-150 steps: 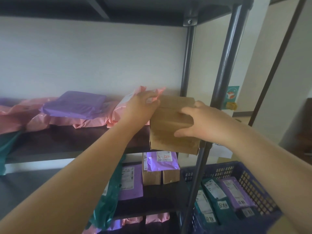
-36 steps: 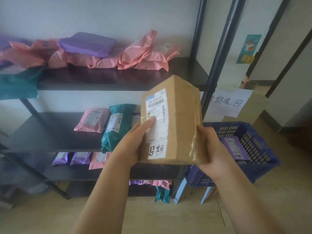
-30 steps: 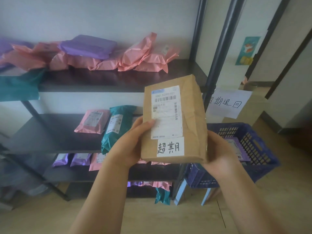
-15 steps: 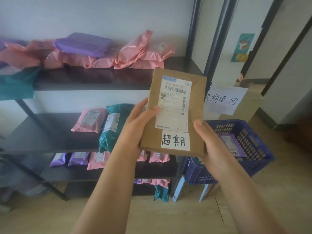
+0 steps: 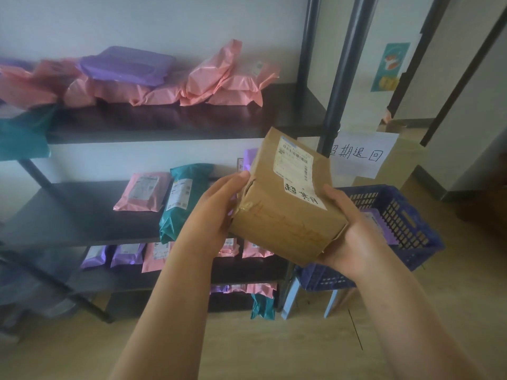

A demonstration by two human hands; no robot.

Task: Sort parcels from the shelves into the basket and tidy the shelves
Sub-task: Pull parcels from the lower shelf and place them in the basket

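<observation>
Brown cardboard, taped and a little dented: the parcel box [image 5: 285, 204] is tilted in the air before us, held between both hands in front of the shelving, just left of the blue plastic basket [image 5: 417, 242]. Our left grip [image 5: 216, 212] clasps the box's left end, thumb hooked over the upper edge. Our right grip [image 5: 348, 237] cups the lower right corner from beneath, thumb lying along the side. A printed shipping label [image 5: 295, 160] and a white handwritten sticker [image 5: 304, 194] face up on the box.

Behind it, pink mailers [image 5: 233, 78] and a purple mailer [image 5: 129, 64] are heaped on the top shelf [image 5: 192, 124]. A teal mailer [image 5: 181, 198] leans beside a pink one [image 5: 142, 192] on the shelf below. A purple parcel [image 5: 375, 220] lies in the basket, and a handwritten paper sign [image 5: 362, 154] hangs above it.
</observation>
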